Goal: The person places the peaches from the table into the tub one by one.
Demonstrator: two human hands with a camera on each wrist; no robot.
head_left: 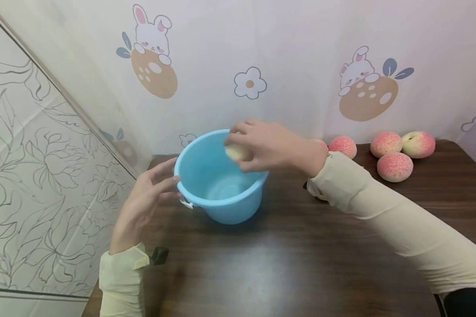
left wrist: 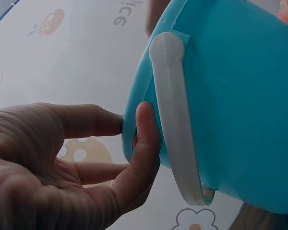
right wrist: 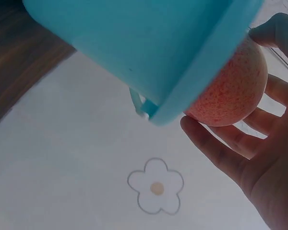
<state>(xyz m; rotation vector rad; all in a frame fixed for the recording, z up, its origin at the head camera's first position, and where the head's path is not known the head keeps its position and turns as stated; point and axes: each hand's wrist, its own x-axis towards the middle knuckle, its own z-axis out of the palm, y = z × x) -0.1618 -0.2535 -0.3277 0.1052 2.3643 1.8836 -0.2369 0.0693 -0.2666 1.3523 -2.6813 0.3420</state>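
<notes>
A light blue bucket (head_left: 232,212) stands upright on the table, its inner bottom visible from above. My left hand (head_left: 146,191) grips its rim at the left; in the left wrist view, thumb and fingers pinch the rim (left wrist: 128,129) beside the white handle (left wrist: 175,120), which hangs down the outside. Over the right part of the bucket's mouth, my right hand (head_left: 269,143) holds a peach (head_left: 238,152), partly covered by the fingers. From the right wrist, that peach (right wrist: 235,91) looks red and speckled, with fingers around it and the bucket rim hiding one side.
Several more pink and pale yellow peaches (head_left: 395,167) lie at the table's back right, one partly behind my right wrist. Behind the dark wooden table (head_left: 301,255) rises a wall (head_left: 293,53) with rabbit prints. A panel with flower drawings (head_left: 43,176) borders the left.
</notes>
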